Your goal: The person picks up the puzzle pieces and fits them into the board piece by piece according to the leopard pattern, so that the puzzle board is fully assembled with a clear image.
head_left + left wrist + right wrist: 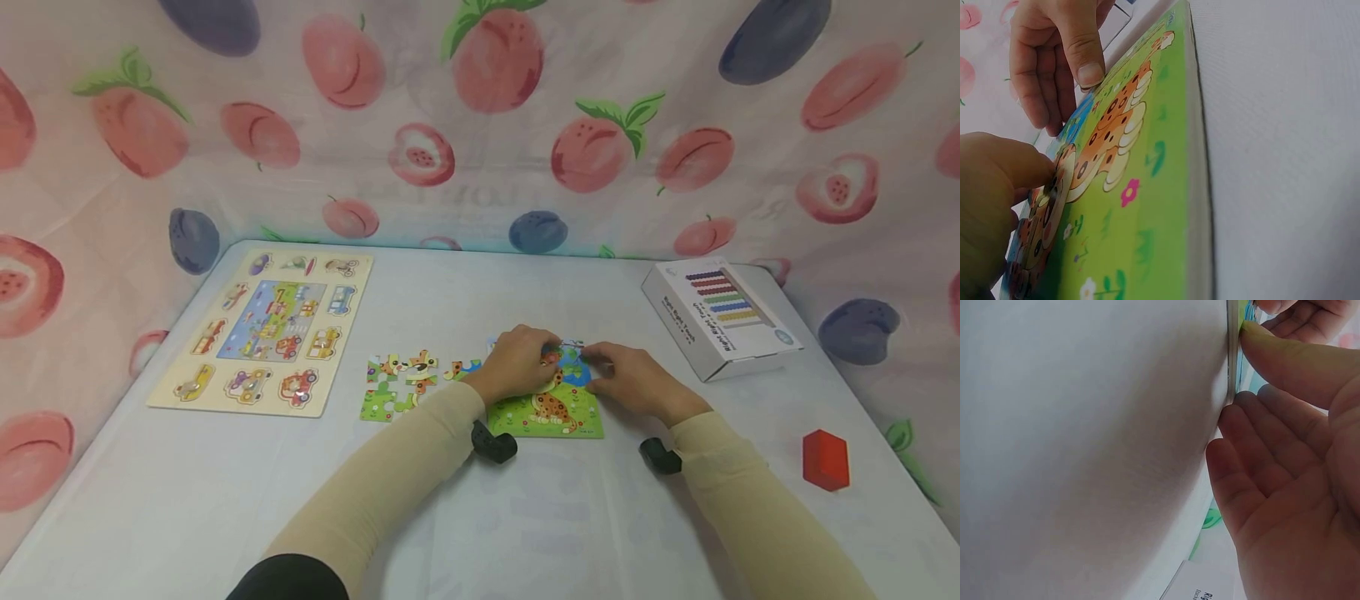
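Note:
A leopard jigsaw puzzle [551,414] with a green lower part lies on the table. My left hand [517,363] rests over its upper left, with the thumb [1029,165] touching the leopard's face. At the upper right edge is my right hand [637,381]. Its thumb [1272,353] touches the puzzle's top face, while its other fingers extend beside the edge [1232,359]. Part of the puzzle's upper half is hidden under my hands. Loose puzzle pieces [381,404] with animal-face and grass patterns lie left of it, some partly behind my left forearm.
A wooden vehicle puzzle board [191,333] lies at the back left. A white box [716,317] stands at the back right, and a red block [826,460] sits near the right edge. Fruit-patterned cloth [480,167] hangs behind the white table [585,508].

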